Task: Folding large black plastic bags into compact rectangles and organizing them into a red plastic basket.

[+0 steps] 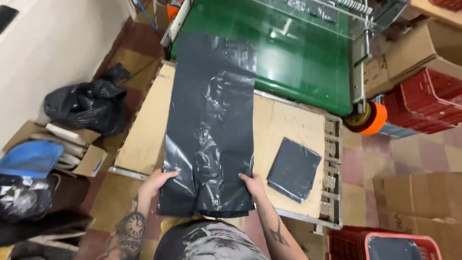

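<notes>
While one long black plastic bag (210, 125) is stretched flat along the bare wooden worktable (288, 125), its far end is seen resting on the green conveyor surface of the machine (298, 53) and its near end hanging just over the table's front edge. The bag is laid out lengthwise and smoothed, though wrinkles are visible in its middle part; no fold has yet been made in it, as far as can be judged. A small stack of flat, folded dark grey plastic squares (292, 168) is lying to the right on the same table, apart from the long bag, which suggests that some pieces are already finished and that this one is at its start.

The left hand (161, 180) is placed on the bag's left edge near the bottom, its fingers bent over the plastic; the film appears to be pinched there, though the grip is partly hidden. The right hand (253, 184) is set against the right edge at about the same height, with fingers curled around the edge and the thumb on top, so the bag is held lightly on both sides. Neither hand is spread wide.

A bundled black plastic sack (86, 106) is lying on the floor to the left, and red plastic crates (423, 103) are stacked to the right.
</notes>
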